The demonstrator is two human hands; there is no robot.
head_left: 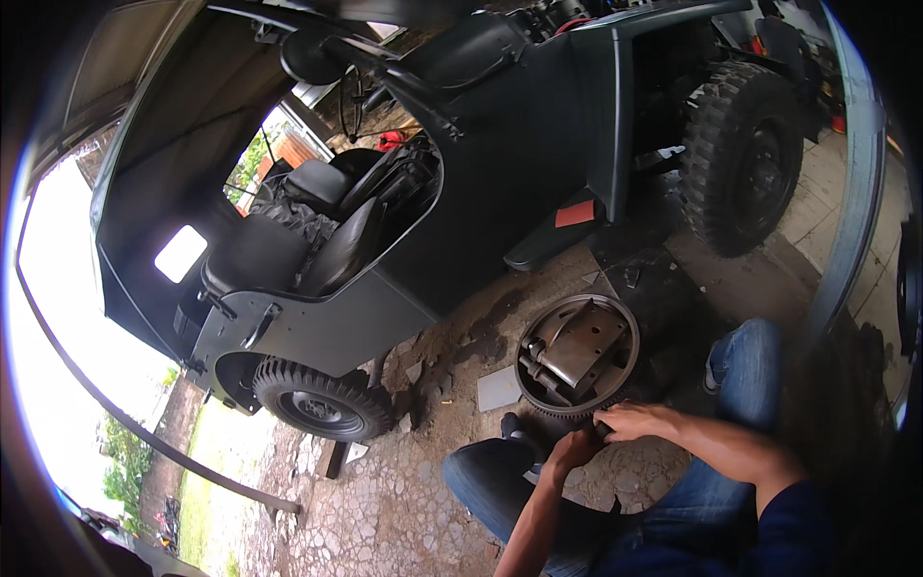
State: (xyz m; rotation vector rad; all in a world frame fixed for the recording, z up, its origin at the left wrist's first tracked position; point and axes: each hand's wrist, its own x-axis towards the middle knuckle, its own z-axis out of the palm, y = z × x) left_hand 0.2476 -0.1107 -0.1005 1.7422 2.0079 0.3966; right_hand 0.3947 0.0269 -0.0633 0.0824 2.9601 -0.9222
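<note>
A round metal wheel with a toothed rim (631, 370), like a flywheel ring gear, lies on the ground in front of me. Inside its rim rests a brownish metal plate with holes (588, 348), with a short cylindrical part beside it. At the near edge of the wheel my two hands meet. My left hand (577, 448) is closed, its fingers curled and mostly hidden. From the right, my right hand (630, 421) reaches over to it with bent fingers pressed together. Whatever lies between them is too small and dark to name.
A dark green open-sided jeep (519, 183) stands across the far side, its front wheel (745, 159) at the right. An orange-red rectangle (576, 213) lies on its step. A pale flat tile (499, 388) is left of the toothed wheel. A metal post (851, 183) rises at the right.
</note>
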